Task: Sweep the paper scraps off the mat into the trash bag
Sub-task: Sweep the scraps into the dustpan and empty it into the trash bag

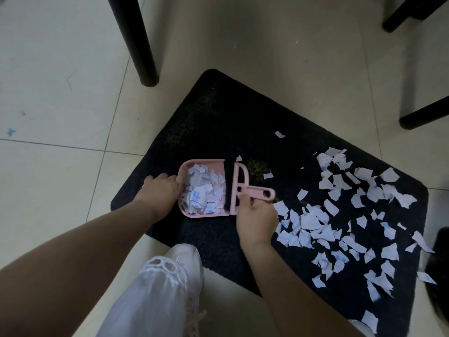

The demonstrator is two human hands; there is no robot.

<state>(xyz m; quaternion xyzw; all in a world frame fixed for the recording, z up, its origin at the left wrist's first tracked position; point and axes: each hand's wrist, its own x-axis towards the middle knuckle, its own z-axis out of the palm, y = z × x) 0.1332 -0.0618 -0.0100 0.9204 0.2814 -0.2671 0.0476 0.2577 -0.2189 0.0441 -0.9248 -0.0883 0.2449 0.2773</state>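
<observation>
The paper scraps [359, 215] mostly lie on the mat [218, 122] beyond the right hand [256, 220], fingers curled round the pink brush [243, 190], while the left hand [160, 190] grips the heaped dustpan [201, 188], which could spill if tipped.

Single head-worn view, steeply downward, close over the mat [218, 122], wide-angle, tiled floor [60, 69] around

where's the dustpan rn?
Head view, centre-left on the black mat: the pink dustpan, full of scraps, is held by the left hand, with the brush at its open edge.
</observation>
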